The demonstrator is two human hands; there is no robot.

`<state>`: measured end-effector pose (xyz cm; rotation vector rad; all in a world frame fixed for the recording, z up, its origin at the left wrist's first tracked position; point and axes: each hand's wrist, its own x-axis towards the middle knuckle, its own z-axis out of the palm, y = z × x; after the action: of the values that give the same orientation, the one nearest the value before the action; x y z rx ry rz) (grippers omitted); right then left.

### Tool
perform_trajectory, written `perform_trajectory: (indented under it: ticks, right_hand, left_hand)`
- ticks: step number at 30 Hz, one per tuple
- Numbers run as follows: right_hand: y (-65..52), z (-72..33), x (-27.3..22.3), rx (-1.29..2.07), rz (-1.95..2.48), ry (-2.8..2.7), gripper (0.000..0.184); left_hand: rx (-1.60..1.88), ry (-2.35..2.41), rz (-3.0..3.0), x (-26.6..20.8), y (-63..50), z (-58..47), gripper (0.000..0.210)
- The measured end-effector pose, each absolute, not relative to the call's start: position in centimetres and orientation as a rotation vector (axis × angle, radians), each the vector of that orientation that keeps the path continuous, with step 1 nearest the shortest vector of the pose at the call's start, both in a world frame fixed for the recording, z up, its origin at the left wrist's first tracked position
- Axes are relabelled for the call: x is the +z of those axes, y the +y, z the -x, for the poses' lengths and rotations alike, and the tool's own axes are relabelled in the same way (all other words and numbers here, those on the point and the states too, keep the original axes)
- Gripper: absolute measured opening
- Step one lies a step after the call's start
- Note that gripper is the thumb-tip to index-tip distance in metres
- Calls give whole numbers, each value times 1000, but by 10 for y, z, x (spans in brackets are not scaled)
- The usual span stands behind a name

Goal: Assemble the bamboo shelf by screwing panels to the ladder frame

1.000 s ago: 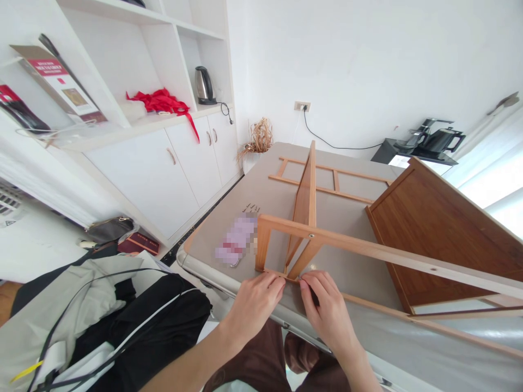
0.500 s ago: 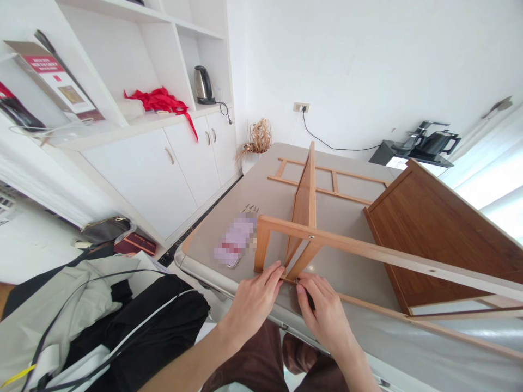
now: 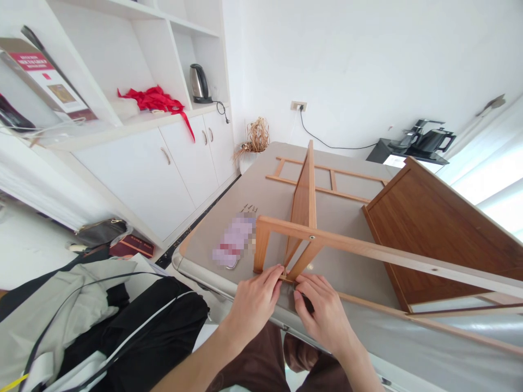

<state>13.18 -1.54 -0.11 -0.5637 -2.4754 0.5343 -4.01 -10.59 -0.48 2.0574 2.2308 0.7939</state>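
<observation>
A wooden rack frame (image 3: 368,250) stands on its side at the near edge of the table, with an upright wooden shelf board (image 3: 303,190) joined to it. My left hand (image 3: 255,299) is closed at the lower near corner, its thumb and fingertips pinching the frame's low rail beside the board's bottom end. Just right of it, my right hand (image 3: 322,307) has curled fingers against the same rail. Whatever its fingertips hold is hidden. Another wooden panel (image 3: 441,234) leans within the frame at the right.
On the grey table (image 3: 220,218), several screws (image 3: 249,208) lie beyond a blurred phone (image 3: 235,239). A ladder-like wooden side frame (image 3: 333,179) lies flat at the back. Clothes (image 3: 163,321) are piled at left, below white cabinets (image 3: 134,174). A black kettle (image 3: 433,140) stands far right.
The view has shifted slightly. My right fingertips have moved a little at the rail and curl more; my left hand keeps its place at the corner.
</observation>
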Motion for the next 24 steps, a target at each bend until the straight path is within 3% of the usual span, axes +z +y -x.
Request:
perform_trajectory:
  ticks: [12,18,23,24]
  right_hand:
    - [-23,-138,2,528,547,-2360,12]
    - [-33,-149,-5,434,628,-2405,23]
    - [-30,-150,-15,484,631,-2396,23]
    - [-29,-150,-17,498,634,-2384,22]
  left_hand:
    - [819,2156,-2047,-7,-108,44,33]
    - [931,2166,-1969,-2,-107,40,32]
    - [1033,2336,-1915,-9,-114,24,3]
    - [1043,2369,-1915,-11,-115,21,5]
